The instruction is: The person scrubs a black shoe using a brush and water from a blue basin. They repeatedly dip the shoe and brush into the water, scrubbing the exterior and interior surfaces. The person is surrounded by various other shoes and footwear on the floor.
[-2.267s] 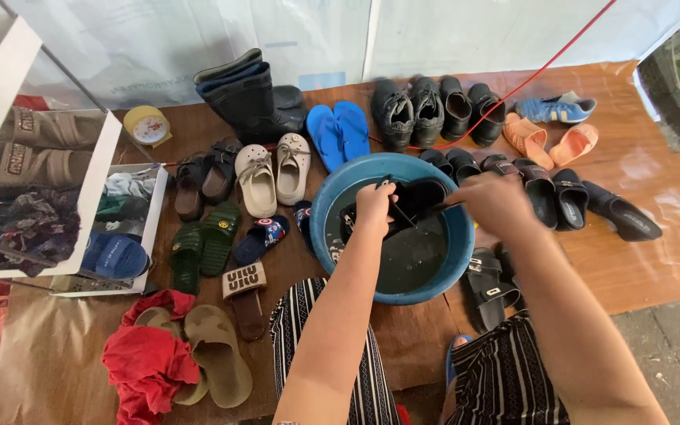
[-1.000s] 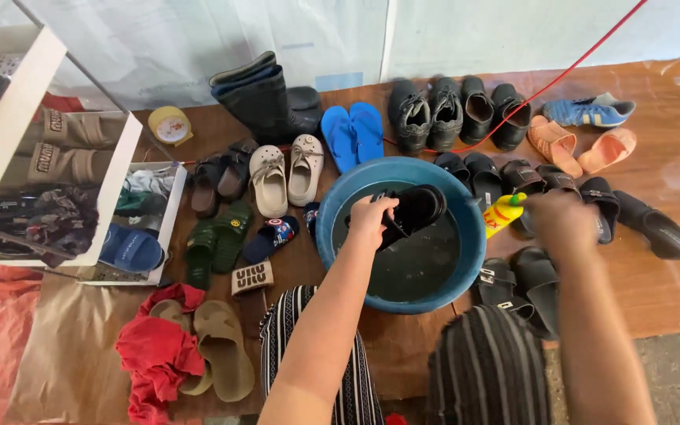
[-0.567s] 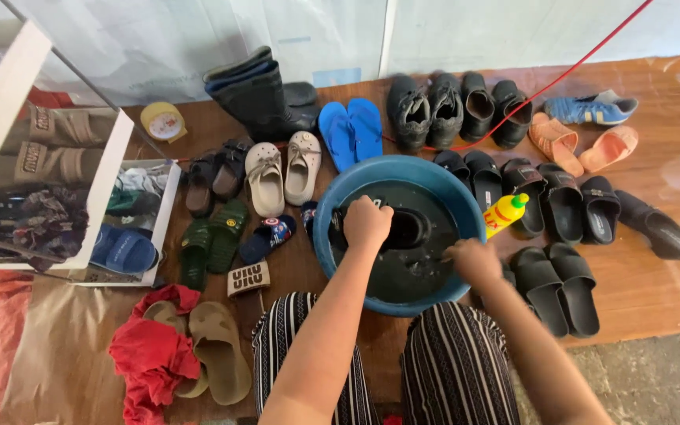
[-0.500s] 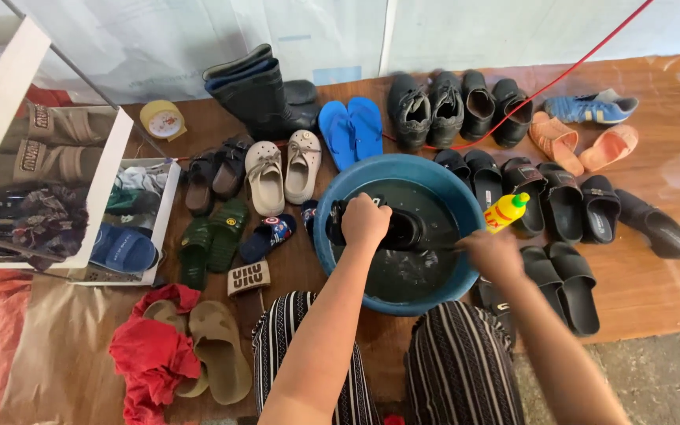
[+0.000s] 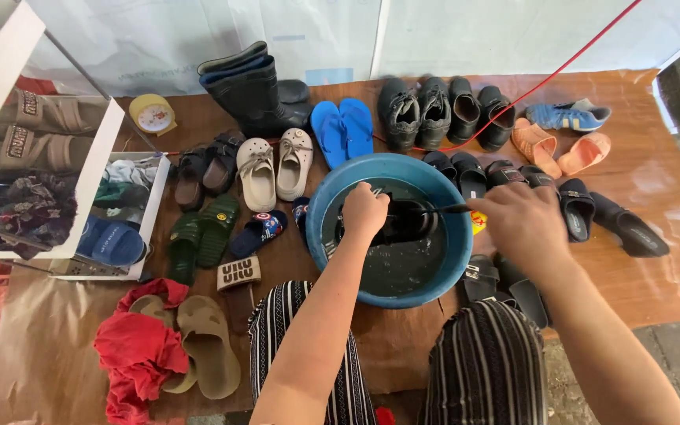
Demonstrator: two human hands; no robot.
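Washing step under way: left hand (image 5: 364, 212) clenched on black shoe (image 5: 407, 223) over dark water in blue basin (image 5: 458, 260); right hand (image 5: 522, 223) pinched a thin brush handle (image 5: 449, 208), tip just beyond left fingers. Next likely calls for firm hold, steady scrubbing

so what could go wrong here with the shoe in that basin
1. The round blue plastic basin holds dark water close to the person's striped trousers; hard scrubbing may splash them.
2. The left hand has only a one-handed grip on the wet black shoe, which might slip.
3. Splashes could wet the black slide sandals beside the basin.
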